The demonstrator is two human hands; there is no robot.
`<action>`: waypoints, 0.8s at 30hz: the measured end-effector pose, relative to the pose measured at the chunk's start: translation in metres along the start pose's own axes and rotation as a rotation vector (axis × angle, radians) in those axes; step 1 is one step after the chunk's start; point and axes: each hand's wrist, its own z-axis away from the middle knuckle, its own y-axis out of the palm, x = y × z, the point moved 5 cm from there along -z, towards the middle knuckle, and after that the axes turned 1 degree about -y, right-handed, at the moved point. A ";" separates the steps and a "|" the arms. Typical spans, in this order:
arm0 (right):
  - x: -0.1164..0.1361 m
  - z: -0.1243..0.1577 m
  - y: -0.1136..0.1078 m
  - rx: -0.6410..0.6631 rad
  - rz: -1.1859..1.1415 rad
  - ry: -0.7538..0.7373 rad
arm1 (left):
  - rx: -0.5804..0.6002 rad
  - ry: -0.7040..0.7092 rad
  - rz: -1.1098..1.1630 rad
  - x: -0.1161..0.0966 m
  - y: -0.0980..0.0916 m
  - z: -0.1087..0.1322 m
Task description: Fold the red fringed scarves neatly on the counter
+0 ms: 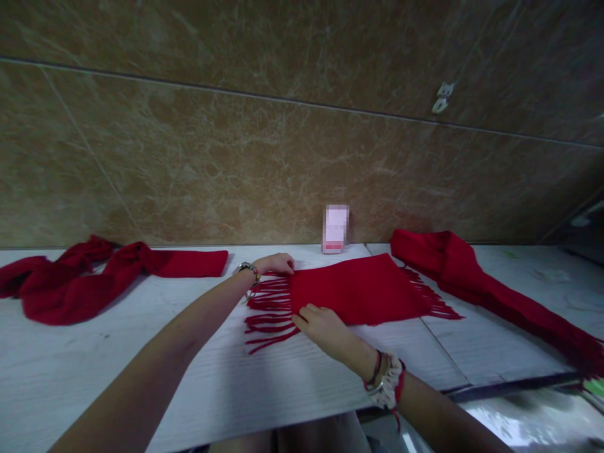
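A red fringed scarf point(349, 289) lies folded flat on the white table in front of me, with tassels at its left and right ends. At its far left corner, my left hand point(277, 263) has its fingers curled onto the edge where the fringe begins. My right hand point(325, 327) pinches the near left corner, thumb and fingers together at the cloth. Both hands partly cover the corners they hold. Bracelets circle both wrists, and a scrunchie is on the right one.
Another red cloth point(94, 277) lies bunched at the left, one end flat. A long red scarf point(472, 270) stretches along the right to the table's front edge. A blurred pink-and-white phone-shaped object point(336, 229) leans against the brown tiled wall point(236, 157) behind the table point(198, 377).
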 end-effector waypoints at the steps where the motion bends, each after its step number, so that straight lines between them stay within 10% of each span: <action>1: 0.000 -0.001 0.001 -0.022 0.019 -0.004 | -0.004 -0.004 0.008 0.001 0.000 -0.001; 14: -0.023 0.019 -0.026 -0.190 0.107 0.100 | -0.029 0.012 0.333 -0.009 -0.020 -0.004; 24: -0.109 0.113 -0.084 -0.383 0.259 0.440 | -0.096 0.238 0.618 -0.154 -0.064 -0.069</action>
